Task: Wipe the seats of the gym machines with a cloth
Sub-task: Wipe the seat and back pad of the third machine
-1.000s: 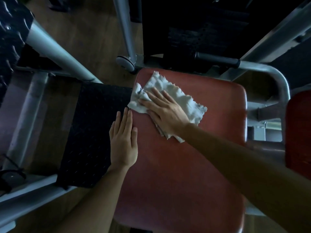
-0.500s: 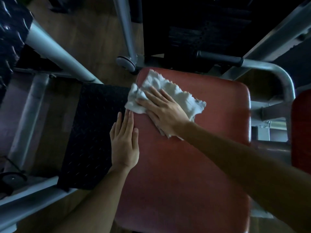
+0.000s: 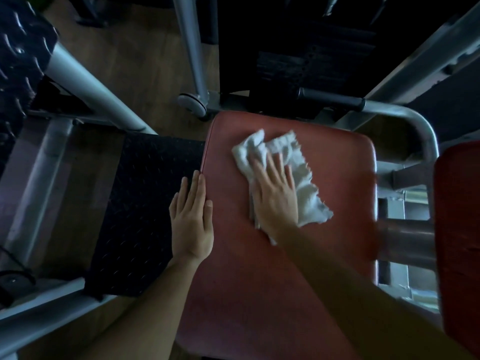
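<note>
Red padded seat (image 3: 233, 281): right hand (image 3: 275, 198) flat on rumpled white cloth (image 3: 309, 198), left hand (image 3: 192, 222) flat at edge, neither grip curled.

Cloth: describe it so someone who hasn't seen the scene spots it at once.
Find the big red seat in the middle of the view. On its far half lies a crumpled cloth under the flat right hand. It is the only white, frayed thing among grey metal tubes and red padding.
</note>
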{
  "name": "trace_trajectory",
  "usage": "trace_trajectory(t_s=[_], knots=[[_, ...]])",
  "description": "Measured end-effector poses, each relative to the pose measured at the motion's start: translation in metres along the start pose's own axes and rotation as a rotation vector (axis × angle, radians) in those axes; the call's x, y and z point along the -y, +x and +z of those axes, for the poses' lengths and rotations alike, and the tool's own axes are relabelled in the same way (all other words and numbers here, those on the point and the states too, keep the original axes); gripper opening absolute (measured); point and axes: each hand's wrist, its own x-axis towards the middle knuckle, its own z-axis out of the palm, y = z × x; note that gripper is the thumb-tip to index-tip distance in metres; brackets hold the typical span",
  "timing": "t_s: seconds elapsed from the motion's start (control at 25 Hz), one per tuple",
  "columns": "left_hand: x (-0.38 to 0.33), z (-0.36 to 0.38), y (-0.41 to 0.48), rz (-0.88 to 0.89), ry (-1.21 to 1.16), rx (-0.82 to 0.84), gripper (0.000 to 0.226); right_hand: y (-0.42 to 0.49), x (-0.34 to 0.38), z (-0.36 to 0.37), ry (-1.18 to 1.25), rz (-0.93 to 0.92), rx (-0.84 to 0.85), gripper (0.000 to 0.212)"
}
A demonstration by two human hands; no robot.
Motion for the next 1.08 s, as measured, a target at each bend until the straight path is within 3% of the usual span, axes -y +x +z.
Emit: trace_trajectory(t_s=[0.12,0.24,0.44,0.68,0.84,0.96,1.08], knots=[[0.001,0.001,0.000,0.005,-0.003,-0.009,0.053,-0.063,-0.005,-0.008,0.003,-0.250,0.120,0.047],[0.001,0.001,0.001,0.016,-0.009,-0.004,0.053,-0.034,-0.042,-0.019,-0.110,-0.448,0.181,0.049],[-0.003,0.000,0.001,0.004,0.030,0.009,0.053,0.044,-0.090,-0.037,-0.076,-0.148,0.068,0.048],[-0.011,-0.004,0.003,0.084,0.206,0.043,0.056,0.004,-0.037,-0.013,0.048,0.270,-0.043,0.049],[-0.024,-0.006,0.022,0.036,0.200,0.050,0.051,-0.010,-0.044,-0.018,0.008,0.120,0.040,0.050],[-0.043,0.002,0.073,0.124,0.147,0.080,0.052,0.026,-0.073,-0.032,-0.039,-0.028,0.077,0.049],[-0.055,0.017,0.101,0.168,0.178,0.061,0.054,0.068,-0.083,-0.036,0.006,-0.003,0.076,0.047]])
